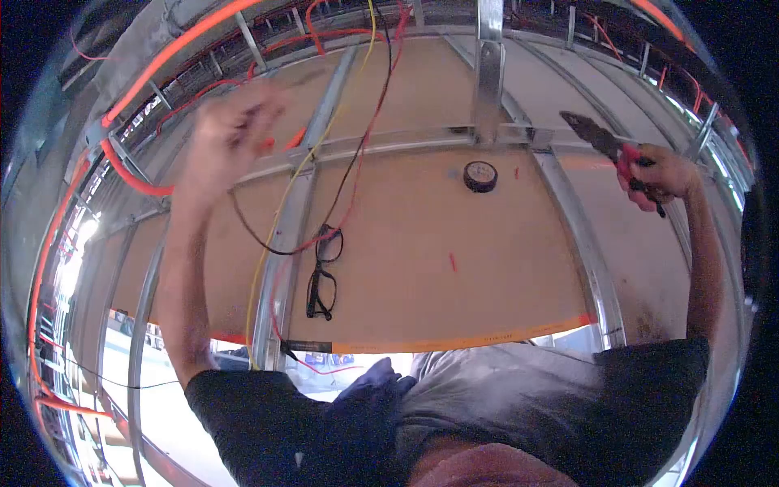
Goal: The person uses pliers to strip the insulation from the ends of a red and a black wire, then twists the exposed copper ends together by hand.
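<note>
My right hand (661,174) grips a pair of pliers (596,138) by its red and black handles, the dark jaws pointing up and to the left. On the left, my raised left hand (231,134) is smeared by motion, so I cannot tell how its fingers stand. A dark wire (258,239) curves up toward its wrist. Between the hands hang a yellow wire (329,130) and a red wire (375,122), with the dark one alongside. Black-framed glasses (323,294) and a roll of black tape (480,177) lie on the brown board (422,243).
Metal studs (580,243) and a metal cross rail (365,148) frame the board. Orange conduit (162,65) bends along the left side and overhead. Small red scraps (454,262) lie on the board. My dark sleeves (260,422) show at the bottom.
</note>
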### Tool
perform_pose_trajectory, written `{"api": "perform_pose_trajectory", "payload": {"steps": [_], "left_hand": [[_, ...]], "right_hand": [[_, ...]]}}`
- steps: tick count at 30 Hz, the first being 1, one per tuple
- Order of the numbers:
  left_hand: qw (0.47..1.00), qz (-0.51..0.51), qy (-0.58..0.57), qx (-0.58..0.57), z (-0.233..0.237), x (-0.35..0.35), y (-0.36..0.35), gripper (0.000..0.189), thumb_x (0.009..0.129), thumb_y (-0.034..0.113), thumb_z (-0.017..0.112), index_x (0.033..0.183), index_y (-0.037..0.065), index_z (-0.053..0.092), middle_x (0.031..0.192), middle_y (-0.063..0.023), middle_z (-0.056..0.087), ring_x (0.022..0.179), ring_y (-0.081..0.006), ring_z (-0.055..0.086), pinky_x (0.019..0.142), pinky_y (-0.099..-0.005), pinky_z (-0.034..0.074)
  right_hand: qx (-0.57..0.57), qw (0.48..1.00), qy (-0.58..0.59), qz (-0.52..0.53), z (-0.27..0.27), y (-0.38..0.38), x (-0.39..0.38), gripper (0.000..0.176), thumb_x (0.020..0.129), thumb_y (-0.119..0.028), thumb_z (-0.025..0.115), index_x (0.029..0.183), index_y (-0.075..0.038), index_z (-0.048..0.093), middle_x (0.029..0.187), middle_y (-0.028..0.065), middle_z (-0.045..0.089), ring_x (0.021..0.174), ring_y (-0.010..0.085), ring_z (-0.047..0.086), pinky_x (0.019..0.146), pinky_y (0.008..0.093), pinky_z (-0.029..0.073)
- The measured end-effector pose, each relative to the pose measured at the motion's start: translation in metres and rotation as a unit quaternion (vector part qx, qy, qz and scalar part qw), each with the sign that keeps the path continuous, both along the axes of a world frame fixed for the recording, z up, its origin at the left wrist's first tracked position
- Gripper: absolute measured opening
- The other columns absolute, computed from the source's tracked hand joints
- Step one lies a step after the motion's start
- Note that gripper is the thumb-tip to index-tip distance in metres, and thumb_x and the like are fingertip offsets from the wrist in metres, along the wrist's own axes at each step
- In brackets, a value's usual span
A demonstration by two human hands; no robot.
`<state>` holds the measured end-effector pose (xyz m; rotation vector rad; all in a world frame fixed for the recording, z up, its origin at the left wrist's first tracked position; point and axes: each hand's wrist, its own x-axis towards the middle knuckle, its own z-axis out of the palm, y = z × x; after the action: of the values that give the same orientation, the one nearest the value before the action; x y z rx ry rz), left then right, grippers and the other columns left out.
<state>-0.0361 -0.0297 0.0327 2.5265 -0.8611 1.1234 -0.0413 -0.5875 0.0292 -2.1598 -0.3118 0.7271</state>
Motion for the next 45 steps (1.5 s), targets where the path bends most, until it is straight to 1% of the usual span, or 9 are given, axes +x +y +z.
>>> {"api": "perform_pose_trajectory", "payload": {"steps": [2, 6, 8, 11, 14, 17, 32, 42, 45], "left_hand": [[0.985, -0.149, 0.080, -0.021, -0.003, 0.000, -0.039, 0.015, 0.093, 0.010, 0.062, 0.104, 0.000, 0.067, 0.078, -0.0104, 0.066, 0.069, -0.0105, 0.060, 0.064, -0.0293, 0.050], [0.972, -0.190, 0.137, -0.020, -0.024, 0.004, -0.059, 0.015, 0.093, 0.010, 0.062, 0.103, 0.000, 0.068, 0.077, -0.0108, 0.066, 0.067, -0.0105, 0.059, 0.062, -0.0277, 0.049], [0.973, -0.177, 0.149, -0.018, -0.026, -0.002, -0.061, 0.016, 0.093, 0.012, 0.063, 0.102, 0.000, 0.068, 0.077, -0.0104, 0.066, 0.067, -0.0105, 0.059, 0.061, -0.0266, 0.048], [0.966, -0.153, 0.207, -0.026, -0.019, -0.021, -0.065, 0.015, 0.094, 0.011, 0.060, 0.101, -0.002, 0.067, 0.089, -0.0074, 0.068, 0.075, -0.0136, 0.061, 0.066, -0.0265, 0.048], [0.962, -0.217, 0.158, -0.043, -0.025, -0.020, -0.067, 0.016, 0.093, 0.012, 0.063, 0.102, -0.001, 0.067, 0.071, -0.0087, 0.062, 0.062, -0.0112, 0.056, 0.056, -0.0265, 0.045], [0.963, -0.220, 0.157, -0.010, -0.025, -0.012, -0.064, 0.015, 0.093, 0.011, 0.063, 0.102, -0.001, 0.067, 0.069, -0.0079, 0.060, 0.060, -0.0103, 0.054, 0.054, -0.0264, 0.043], [0.964, -0.224, 0.140, 0.009, -0.024, -0.017, -0.071, 0.012, 0.093, 0.011, 0.063, 0.098, 0.001, 0.067, 0.069, -0.0120, 0.060, 0.055, -0.0180, 0.057, 0.052, -0.0294, 0.044], [0.960, -0.212, 0.182, 0.008, -0.026, -0.016, -0.070, 0.016, 0.094, 0.014, 0.061, 0.103, 0.003, 0.068, 0.076, -0.0071, 0.063, 0.063, -0.0128, 0.056, 0.055, -0.0275, 0.044], [0.964, -0.218, 0.152, 0.010, -0.027, -0.015, -0.070, 0.015, 0.092, 0.013, 0.063, 0.101, 0.001, 0.067, 0.072, -0.0122, 0.064, 0.057, -0.0182, 0.060, 0.053, -0.0299, 0.046]], "right_hand": [[-0.026, 0.989, -0.147, 0.008, -0.009, 0.004, 0.010, 0.024, 0.096, -0.024, 0.055, 0.101, -0.001, 0.059, 0.065, 0.0019, 0.059, 0.051, 0.0104, 0.056, 0.041, 0.0276, 0.041], [-0.137, 0.966, -0.211, -0.051, 0.003, 0.087, -0.014, 0.023, 0.095, -0.020, 0.056, 0.111, -0.004, 0.058, 0.079, 0.0070, 0.064, 0.068, 0.0185, 0.064, 0.058, 0.0325, 0.050], [-0.176, 0.780, -0.586, 0.131, -0.019, 0.099, 0.002, 0.035, 0.089, -0.019, 0.062, 0.120, -0.006, 0.055, 0.102, 0.0136, 0.063, 0.094, 0.0301, 0.063, 0.082, 0.0382, 0.050], [-0.167, 0.805, -0.562, 0.093, -0.021, 0.128, -0.008, 0.043, 0.084, -0.019, 0.065, 0.124, -0.006, 0.053, 0.116, 0.0172, 0.056, 0.111, 0.0375, 0.053, 0.096, 0.0432, 0.043], [-0.163, 0.775, -0.605, 0.088, -0.028, 0.133, -0.005, 0.044, 0.084, -0.015, 0.065, 0.125, -0.007, 0.052, 0.117, 0.0154, 0.055, 0.110, 0.0370, 0.055, 0.094, 0.0425, 0.044], [-0.130, 0.788, -0.597, 0.076, -0.028, 0.136, -0.007, 0.045, 0.081, -0.009, 0.066, 0.125, -0.008, 0.051, 0.117, 0.0143, 0.054, 0.112, 0.0370, 0.054, 0.095, 0.0423, 0.044], [-0.173, 0.779, -0.596, 0.086, -0.029, 0.138, -0.016, 0.046, 0.080, 0.001, 0.061, 0.124, -0.010, 0.052, 0.118, 0.0135, 0.055, 0.112, 0.0361, 0.055, 0.095, 0.0441, 0.045], [-0.164, 0.778, -0.600, 0.087, -0.032, 0.136, -0.014, 0.042, 0.081, -0.001, 0.060, 0.122, -0.009, 0.053, 0.115, 0.0128, 0.056, 0.110, 0.0349, 0.057, 0.091, 0.0432, 0.047], [-0.169, 0.776, -0.601, 0.094, -0.032, 0.137, -0.013, 0.040, 0.082, -0.003, 0.059, 0.122, -0.009, 0.053, 0.115, 0.0130, 0.056, 0.109, 0.0352, 0.057, 0.091, 0.0435, 0.047]]}}
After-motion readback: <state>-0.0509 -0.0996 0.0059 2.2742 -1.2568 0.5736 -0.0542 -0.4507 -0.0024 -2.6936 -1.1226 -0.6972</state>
